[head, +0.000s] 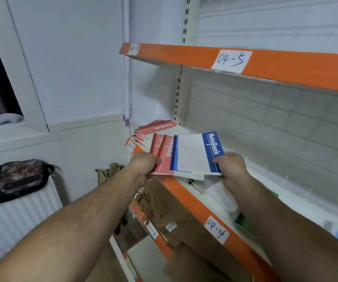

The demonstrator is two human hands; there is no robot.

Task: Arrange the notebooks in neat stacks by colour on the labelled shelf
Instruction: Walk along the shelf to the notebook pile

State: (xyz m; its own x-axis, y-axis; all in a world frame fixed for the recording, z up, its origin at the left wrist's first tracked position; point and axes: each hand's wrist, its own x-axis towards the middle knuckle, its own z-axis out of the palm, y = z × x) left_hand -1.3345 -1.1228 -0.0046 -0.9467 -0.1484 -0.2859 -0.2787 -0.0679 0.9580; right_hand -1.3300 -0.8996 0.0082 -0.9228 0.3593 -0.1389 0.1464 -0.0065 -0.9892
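White-walled room; the orange-edged shelf (pixel 184 198) labelled 04-4 runs from near right to far left. Above it my left hand (pixel 145 165) grips fanned red notebooks (pixel 161 151), and my right hand (pixel 230 166) pinches the near right corner of the blue notebook (pixel 194 153), its long side pointing away from me. The red stack (pixel 157 127) lies far left on the shelf, beyond my left hand, the nearer one.

The shelf (pixel 194 202) with the orange front edge carries a handwritten label (pixel 217 230) reading 04-4. At its far left end lies a fanned, untidy stack of red notebooks (pixel 156 127). Nearer, mid-shelf, lie a bundle of thin dark sticks (pixel 197 186), white sheets (pixel 221 192) just beside them, and something green (pixel 243 222) further right, blurred.
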